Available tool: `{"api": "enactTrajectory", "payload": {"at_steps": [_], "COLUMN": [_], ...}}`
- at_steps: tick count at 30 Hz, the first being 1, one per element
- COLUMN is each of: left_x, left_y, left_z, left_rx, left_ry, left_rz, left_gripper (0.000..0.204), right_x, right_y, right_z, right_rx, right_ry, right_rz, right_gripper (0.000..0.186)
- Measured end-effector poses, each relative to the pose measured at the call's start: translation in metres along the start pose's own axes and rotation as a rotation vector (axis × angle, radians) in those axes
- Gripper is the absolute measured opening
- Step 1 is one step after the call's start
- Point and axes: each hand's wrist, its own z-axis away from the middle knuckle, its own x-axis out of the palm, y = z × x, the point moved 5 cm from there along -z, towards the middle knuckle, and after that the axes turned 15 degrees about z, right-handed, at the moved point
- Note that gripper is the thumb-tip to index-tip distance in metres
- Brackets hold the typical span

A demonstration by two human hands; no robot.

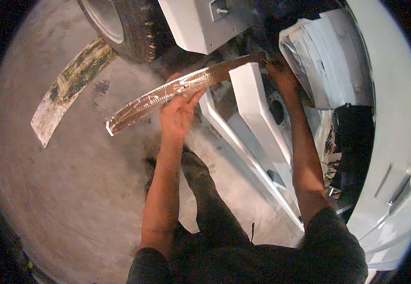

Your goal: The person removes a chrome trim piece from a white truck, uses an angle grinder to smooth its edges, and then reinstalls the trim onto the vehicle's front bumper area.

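A wide stretch of bare concrete floor (73, 189) fills the left and lower left of the frame, open apart from a flat, worn curved strip (68, 85) lying in the upper left. The room narrows toward the upper centre, where a tyre (130, 28) stands on the floor next to a white body panel (191, 23). The right side is crowded: a white vehicle body (394, 118) curves down the right edge, and white angled frame bars (257, 123) run from the centre toward the lower right.

The task's thing, a long curved metal strip (177, 92) with a shiny, rough-looking face, arches across the upper centre of the frame, its lower end free over the floor at centre left and its upper end reaching the dark gap beside the frame bars.

The left hand (179, 111) holds the strip near its middle from below, palm up, with the fingers (193, 97) curled up over its edge in a closed grip. The right hand (281, 75) is at the strip's upper end, at upper centre right, close against a folded grey-white sheet (319, 61); its fingers are bunched at the tip of the strip, but shadow hides whether they actually pinch it or only touch it. Both forearms come up from the lower edge, either side of the person's dark trousers
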Motion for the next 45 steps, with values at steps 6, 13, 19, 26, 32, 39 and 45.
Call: {"api": "enactTrajectory", "payload": {"at_steps": [6, 13, 19, 26, 32, 39, 45], "left_x": [-0.019, -0.002, -0.02, -0.031, -0.028, -0.027, -0.003], "left_y": [-0.007, -0.001, 0.004, 0.018, 0.019, 0.022, 0.039], "left_z": [-0.007, -0.008, -0.009, -0.005, -0.001, -0.002, 0.0], "left_rx": [-0.007, -0.003, 0.036, 0.08, 0.101, 0.088, 0.049], "left_ry": [0.06, -0.002, 0.134, 0.117, 0.121, 0.109, 0.084], "left_rz": [0.116, 0.028, 0.1, 0.148, 0.213, 0.185, 0.046], "left_gripper": [0.049, 0.041, 0.044, 0.046, 0.049, 0.054, 0.05], "right_x": [-0.031, -0.021, -0.016, -0.021, -0.021, -0.026, -0.029], "right_y": [-0.039, -0.036, -0.057, -0.097, -0.107, -0.116, -0.11], "right_z": [0.023, 0.009, 0.004, 0.005, -0.001, -0.002, -0.006], "right_rx": [-0.132, -0.269, -0.054, 0.001, -0.09, -0.142, -0.094], "right_ry": [0.065, 0.049, 0.025, -0.121, -0.022, 0.005, -0.079], "right_rz": [-0.132, 0.154, -0.197, -0.481, -0.529, -0.39, -0.331], "right_gripper": [0.035, 0.026, 0.023, 0.018, 0.018, 0.017, 0.017]}}
